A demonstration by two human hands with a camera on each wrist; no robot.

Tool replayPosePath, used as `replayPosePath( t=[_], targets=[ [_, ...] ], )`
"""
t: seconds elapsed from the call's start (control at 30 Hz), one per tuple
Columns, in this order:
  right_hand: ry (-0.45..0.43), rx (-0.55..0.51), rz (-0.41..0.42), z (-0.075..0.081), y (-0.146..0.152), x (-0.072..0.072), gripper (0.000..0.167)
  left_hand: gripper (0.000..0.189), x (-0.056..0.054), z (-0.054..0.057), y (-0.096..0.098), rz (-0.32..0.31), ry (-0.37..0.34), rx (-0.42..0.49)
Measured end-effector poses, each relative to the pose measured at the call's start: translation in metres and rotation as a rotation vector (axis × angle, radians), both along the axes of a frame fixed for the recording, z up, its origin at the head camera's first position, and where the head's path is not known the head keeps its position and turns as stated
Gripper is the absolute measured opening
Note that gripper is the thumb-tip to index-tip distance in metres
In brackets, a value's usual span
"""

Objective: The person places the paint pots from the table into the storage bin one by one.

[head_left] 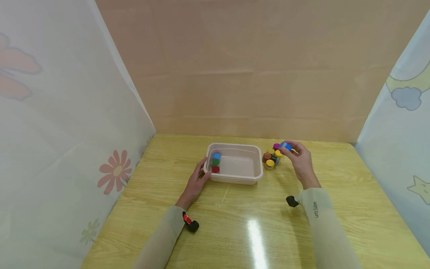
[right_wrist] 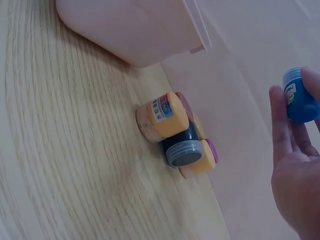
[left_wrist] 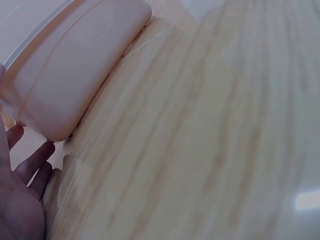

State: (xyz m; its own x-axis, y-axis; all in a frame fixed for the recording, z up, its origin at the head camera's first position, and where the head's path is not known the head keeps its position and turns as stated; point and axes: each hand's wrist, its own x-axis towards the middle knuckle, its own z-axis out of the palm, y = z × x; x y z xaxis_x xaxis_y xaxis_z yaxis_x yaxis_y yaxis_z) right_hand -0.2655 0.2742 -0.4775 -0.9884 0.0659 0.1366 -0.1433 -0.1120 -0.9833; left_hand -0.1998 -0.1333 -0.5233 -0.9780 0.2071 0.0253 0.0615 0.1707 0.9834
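Head view: a pale bin [head_left: 235,178] sits mid-table [head_left: 235,231]. Three pots stand in a column against its left wall: a blue-lidded one [head_left: 217,156], a green one [head_left: 215,162], a red one [head_left: 215,169]. The left hand [head_left: 198,183] rests against the bin's left front corner, fingers fairly straight, bracing it rather than gripping. Just right of the bin stands a cluster of pots [head_left: 271,157], touching one another, with yellow, brown, magenta and dark lids. The right hand [head_left: 300,158] is raised above and just right of the cluster, pinching a blue pot [head_left: 285,146] between thumb and fingertips, clear of the table.

Left wrist view: the bin's rounded corner [left_wrist: 75,75] is close to the fingers [left_wrist: 35,160], which lie loosely extended beside it; whether they press the wall cannot be told from here.

Right wrist view: the blue pot [right_wrist: 300,97] sits tilted in the fingertips of the right hand [right_wrist: 295,165], its label partly showing, well apart from the cluster [right_wrist: 177,132] below. The bin's outer wall [right_wrist: 135,30] is near the cluster.

By my judgement the pot is lifted and bound for the bin. To do it well, I would carry it high enough to clear the rim, turn it lid-up, and set it in the free floor beside the column without knocking the three standing pots. The left hand should hold the bin steady so it does not slide on the glossy table.
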Motion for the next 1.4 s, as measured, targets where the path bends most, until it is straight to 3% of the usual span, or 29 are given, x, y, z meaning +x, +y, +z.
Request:
replayPosePath(
  t=[0.17, 0.27, 0.5, 0.63, 0.9, 1.17, 1.4],
  targets=[
    [-0.065, 0.099, -0.044, 0.005, -0.005, -0.001, 0.038, 0.062, 0.0, 0.0, 0.0, 0.006, 0.001, 0.007],
    [-0.079, 0.101, -0.038, 0.007, -0.007, 0.0, 0.036, 0.062, -0.001, 0.0, 0.0, 0.002, 0.003, 0.007],
    [-0.041, 0.048, -0.001, 0.006, -0.012, -0.001, 0.028, 0.063, -0.015, -0.027, -0.002, 0.011, 0.02, -0.031],
    [-0.021, 0.015, 0.028, 0.006, -0.015, -0.003, 0.026, 0.061, -0.016, -0.033, -0.002, 0.026, 0.048, -0.027],
    [-0.003, 0.003, 0.078, 0.01, -0.024, -0.005, 0.037, 0.059, -0.013, -0.03, -0.002, 0.038, 0.078, -0.033],
    [-0.039, 0.127, 0.059, 0.014, -0.038, -0.006, 0.051, 0.059, -0.012, -0.03, -0.001, 0.038, 0.088, -0.045],
    [-0.039, 0.208, 0.053, 0.013, -0.05, -0.008, 0.053, 0.06, -0.012, -0.032, -0.004, 0.027, 0.099, -0.036]
  ],
)
